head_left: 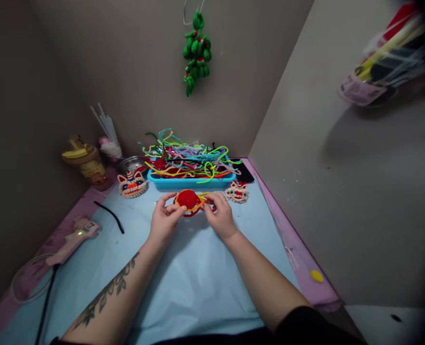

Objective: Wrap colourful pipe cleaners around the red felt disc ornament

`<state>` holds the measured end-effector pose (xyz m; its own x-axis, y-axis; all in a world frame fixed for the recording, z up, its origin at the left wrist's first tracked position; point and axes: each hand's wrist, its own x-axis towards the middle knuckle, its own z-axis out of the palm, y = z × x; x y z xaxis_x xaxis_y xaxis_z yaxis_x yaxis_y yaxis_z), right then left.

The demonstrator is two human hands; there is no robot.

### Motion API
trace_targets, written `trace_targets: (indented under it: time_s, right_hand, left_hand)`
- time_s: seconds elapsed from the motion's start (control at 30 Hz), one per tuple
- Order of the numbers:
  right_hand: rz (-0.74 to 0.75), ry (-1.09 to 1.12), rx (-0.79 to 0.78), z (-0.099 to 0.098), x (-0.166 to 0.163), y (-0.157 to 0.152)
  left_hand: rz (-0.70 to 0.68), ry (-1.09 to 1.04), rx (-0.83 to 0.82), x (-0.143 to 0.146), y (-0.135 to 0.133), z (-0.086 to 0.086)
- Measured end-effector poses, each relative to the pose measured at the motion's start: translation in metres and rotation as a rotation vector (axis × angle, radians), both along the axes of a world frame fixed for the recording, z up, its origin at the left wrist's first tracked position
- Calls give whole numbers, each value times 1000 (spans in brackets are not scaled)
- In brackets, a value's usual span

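Observation:
Over the middle of the blue-covered table, my left hand (166, 216) grips the left side of a round red piece (188, 199) edged with an orange-yellow strand. It looks like pipe-cleaner work. My right hand (219, 213) is closed at its right side, where a yellow strand end (205, 195) and some red loops meet the fingers. Exactly what the right fingertips pinch is partly hidden. Just behind lies a turquoise tray (190, 183) heaped with colourful pipe cleaners (194, 160). Lion-like faces of fuzzy strands lie on either side, a larger one (132, 184) left and a smaller one (237, 191) right.
At left are a pink glue gun (76, 240) with a green light, a black strand (110, 215), a metal bowl (133, 164) and a lidded cup (88, 165). A dark phone-like slab (244, 171) sits right of the tray. A green bundle (197, 52) hangs on the wall.

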<state>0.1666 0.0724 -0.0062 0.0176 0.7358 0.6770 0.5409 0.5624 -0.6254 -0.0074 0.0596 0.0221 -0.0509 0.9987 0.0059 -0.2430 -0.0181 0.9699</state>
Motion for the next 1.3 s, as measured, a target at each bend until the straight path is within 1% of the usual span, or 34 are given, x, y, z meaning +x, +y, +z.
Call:
trace_targets:
  time_s: [0.1,0.2,0.3,0.43,0.5,0.57,0.67,0.8,0.87,0.97,1.17,1.23,1.3]
  right_hand:
    - [1,-24,3,0,-1,0]
    - [2,-35,12,-1,0,0]
    - [-27,-2,45,0,1,0]
    - [-50,28,133,1,0,-1]
    - [-34,42,157,2,-2,-3]
    - [-12,80,150,3,-4,-5]
    - [35,147,132,4,-9,-9]
    - [135,191,164,5,-14,-15]
    - [151,258,116,6,-17,-17]
    - [149,415,-20,7,-22,-18]
    - [191,886,-424,9,-29,-10]
    - [194,983,-549,12,-26,-7]
    - [182,1013,-636,15,-22,-5]
  left_hand:
    - [-55,-37,-17,0,1,-2]
    - [-66,-62,-30,-1,1,-3]
    - [1,-35,-32,0,1,-2]
    - [120,73,-5,3,-2,1]
    - [140,97,9,4,-3,2]
    - [147,93,-2,4,-3,2]
    - [140,47,-43,4,-2,1]
    - [114,-15,-69,3,0,-2]
    - [109,-27,-73,3,0,-3]
    - [104,-45,-67,4,1,-7]
    - [47,-97,-49,4,3,-12]
    - [23,-102,-53,3,3,-11]
    - [-18,-86,-63,3,2,-9]
